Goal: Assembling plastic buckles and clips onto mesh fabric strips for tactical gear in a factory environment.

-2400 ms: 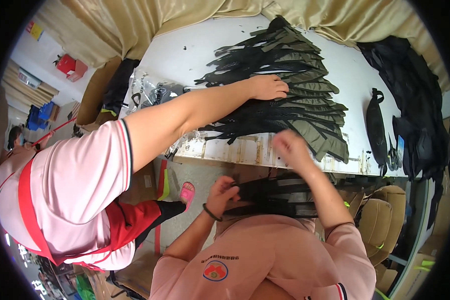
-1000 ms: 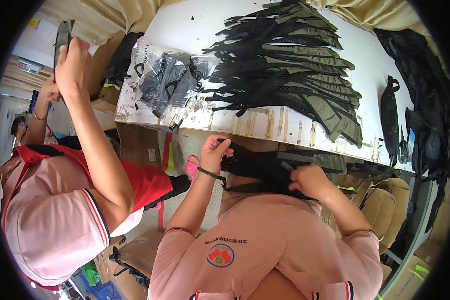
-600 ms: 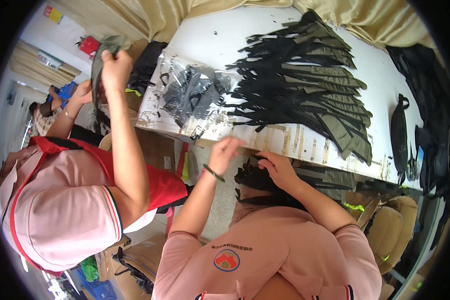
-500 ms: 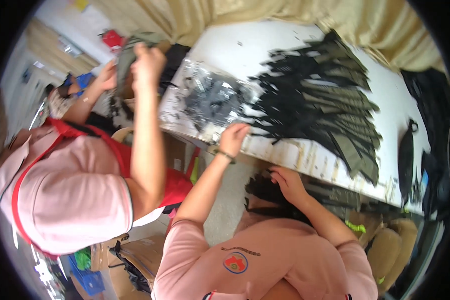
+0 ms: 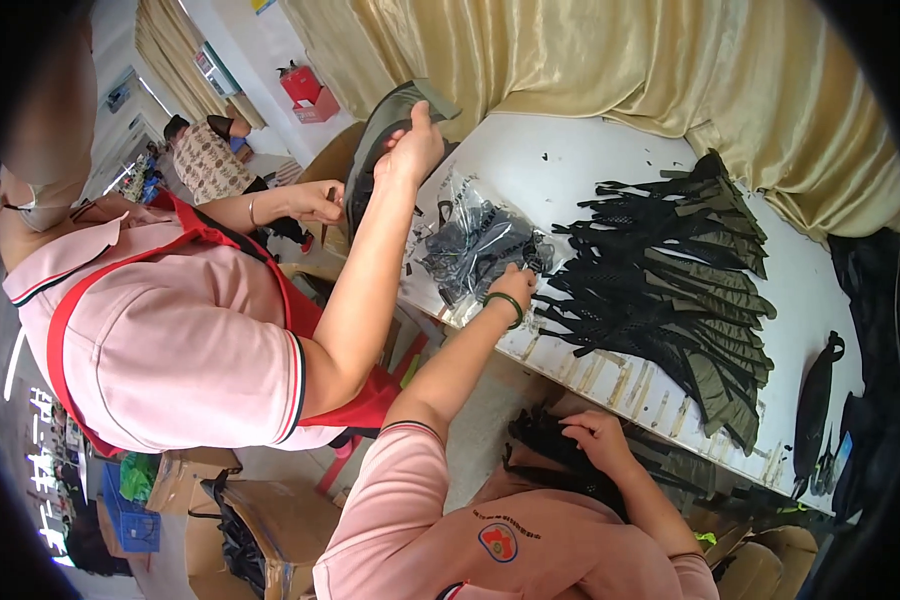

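My left hand [image 5: 513, 287], with a dark green bangle at its wrist, reaches over the table's front edge to the clear plastic bag [image 5: 467, 243] of small dark parts. Its fingers are bent together at the bag's right side; what they pinch is too small to make out. Close to my body, my right hand [image 5: 597, 442] has thumb and fingers closed at the edge of a black fabric piece [image 5: 542, 436] lying over my lap. A row of black mesh and olive fabric pieces [image 5: 660, 300] lies overlapped on the white table [image 5: 560, 150], right of the bag.
At my left a co-worker in a pink shirt [image 5: 185, 360] and red apron holds up an olive fabric piece [image 5: 375, 140]. A black strap-like piece [image 5: 818, 405] and scissors [image 5: 823, 473] lie at the table's right end. Cardboard boxes [image 5: 280, 520] stand on the floor at lower left.
My left hand has moved from the table's front edge farther in, to the bag. My right hand stays by the black fabric. The whole view has shifted, and the co-worker still holds the olive piece.
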Motion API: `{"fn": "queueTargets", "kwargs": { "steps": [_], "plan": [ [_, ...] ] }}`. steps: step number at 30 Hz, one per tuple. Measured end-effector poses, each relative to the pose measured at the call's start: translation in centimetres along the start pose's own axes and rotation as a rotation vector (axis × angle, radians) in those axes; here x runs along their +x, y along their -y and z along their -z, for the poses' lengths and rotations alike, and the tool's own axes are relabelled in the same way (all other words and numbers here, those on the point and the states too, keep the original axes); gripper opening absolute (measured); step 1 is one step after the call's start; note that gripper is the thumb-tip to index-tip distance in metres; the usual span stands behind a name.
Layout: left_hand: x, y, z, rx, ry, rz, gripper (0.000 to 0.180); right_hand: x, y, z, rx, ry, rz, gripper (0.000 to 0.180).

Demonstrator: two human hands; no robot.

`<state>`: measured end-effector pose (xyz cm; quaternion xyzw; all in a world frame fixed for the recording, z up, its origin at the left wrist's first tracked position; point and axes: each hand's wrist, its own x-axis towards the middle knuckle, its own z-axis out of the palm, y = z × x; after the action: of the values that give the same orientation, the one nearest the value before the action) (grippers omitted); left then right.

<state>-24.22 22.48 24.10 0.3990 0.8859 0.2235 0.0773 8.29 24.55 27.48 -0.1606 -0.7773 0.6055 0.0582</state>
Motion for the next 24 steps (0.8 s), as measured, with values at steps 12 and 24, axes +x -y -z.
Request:
{"fn": "queueTargets", "kwargs": {
  "steps": [12,24],
  "plan": [
    [1.0,-1.2,1.6,0.317,0.194,0.005,0.024,-0.1,1.2,0.0,0.01,0.016,-0.063,0.016],
    [1.4,-0.7,2.0,0.34,0.166,0.106,0.026,-0.2,0.2,-0.7,-0.024,0.041,0.005,0.014]
  ]
}}
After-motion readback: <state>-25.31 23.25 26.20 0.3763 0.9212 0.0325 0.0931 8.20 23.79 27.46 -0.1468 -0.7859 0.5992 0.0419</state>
